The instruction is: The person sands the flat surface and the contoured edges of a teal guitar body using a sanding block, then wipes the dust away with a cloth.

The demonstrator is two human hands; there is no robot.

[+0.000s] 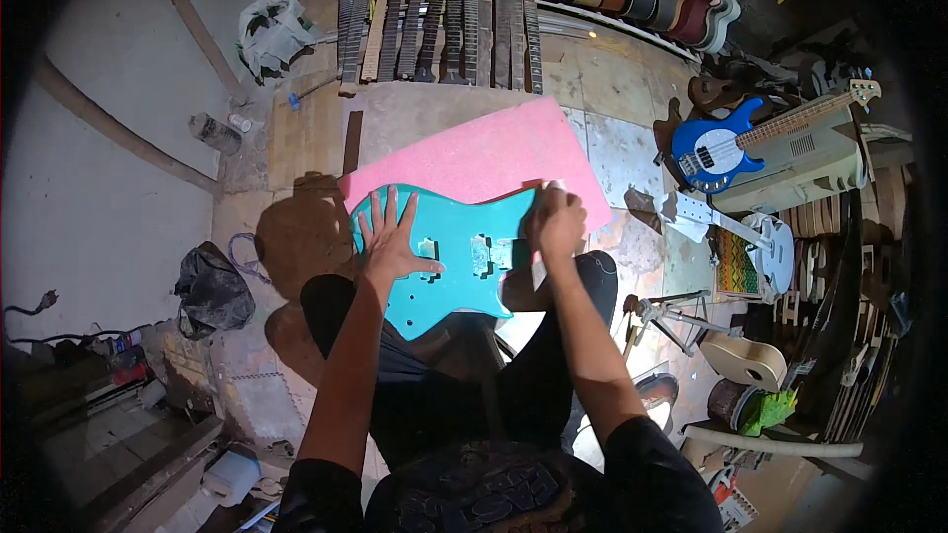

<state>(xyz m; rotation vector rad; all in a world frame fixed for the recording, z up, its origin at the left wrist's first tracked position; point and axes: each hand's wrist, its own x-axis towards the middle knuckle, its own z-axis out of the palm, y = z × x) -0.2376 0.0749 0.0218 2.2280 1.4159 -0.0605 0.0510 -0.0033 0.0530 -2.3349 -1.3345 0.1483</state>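
Note:
A turquoise electric guitar body [459, 281] with cut-out pickup cavities lies across my lap, its far edge over a pink foam sheet [484, 153]. Flat on the body's left part, fingers spread, my left hand [393, 242] presses it down. My right hand [559, 225] is closed at the body's right end, by the upper horn. A small pale pad [556, 185] shows at its fingertips; its exact kind is too small to make out. The palm hides part of the horn's edge.
Several guitar necks [439, 35] lie in a row beyond the foam. A blue bass guitar [716, 146] and a white guitar [770, 249] are at the right, near a metal stand [657, 316]. Black plastic bag [212, 291] and white bag [276, 35] sit at the left.

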